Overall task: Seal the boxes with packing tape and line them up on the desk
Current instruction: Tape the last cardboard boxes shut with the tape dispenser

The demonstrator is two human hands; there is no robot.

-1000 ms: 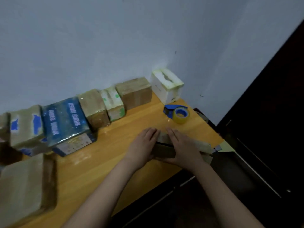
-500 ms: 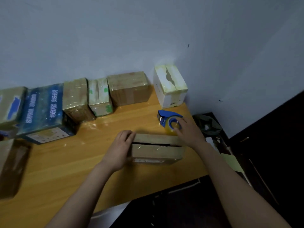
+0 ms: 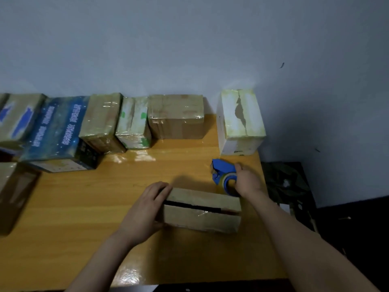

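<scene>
A flat brown cardboard box [image 3: 202,211] lies on the wooden desk [image 3: 84,218], its top flaps parted by a dark slit. My left hand [image 3: 145,209] holds the box's left end, fingers on top and thumb at the front. To the right, my right hand [image 3: 246,182] grips the blue tape dispenser [image 3: 223,173] with its yellowish roll, just behind the box's right end. A row of taped boxes [image 3: 105,121] stands along the wall.
A white taped box [image 3: 240,123] stands at the desk's back right corner. Another brown box [image 3: 12,194] sits at the far left. Right of the desk's edge, dark clutter [image 3: 288,190] lies on the floor. The wall is close behind the row.
My right hand left the box and reached back right to the tape dispenser, now gripping it. My left hand stayed at the box's left end. My view shifted right.
</scene>
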